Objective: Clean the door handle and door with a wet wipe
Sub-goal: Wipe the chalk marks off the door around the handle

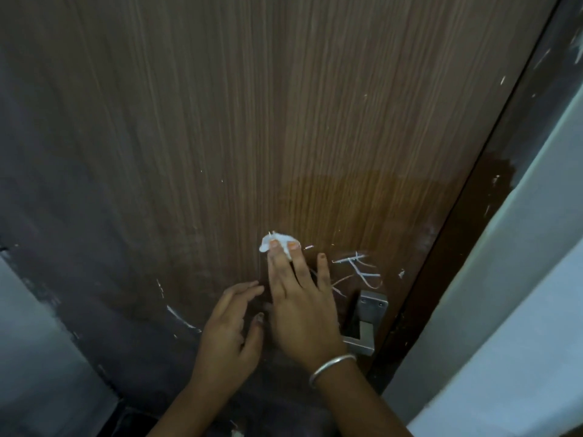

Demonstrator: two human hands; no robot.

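Note:
A brown wood-grain door (284, 105) fills the view. My right hand (299, 307), a silver bangle on its wrist, lies flat on the door with straight fingers pressing a small crumpled white wet wipe (277, 242) against the wood. My left hand (232, 329) rests open on the door just left of it, fingers spread. The square steel door handle (366, 323) sits to the right of my right hand, partly hidden behind it. White scribble marks (358, 269) lie above the handle. A darker damp patch (362, 200) spreads above the wipe.
The dark door frame (492, 216) runs along the door's right edge, with a pale wall (520, 294) beyond it. A pale wall and grey smeared area (38, 342) lie at the lower left. White scratch lines (179, 316) curve left of my left hand.

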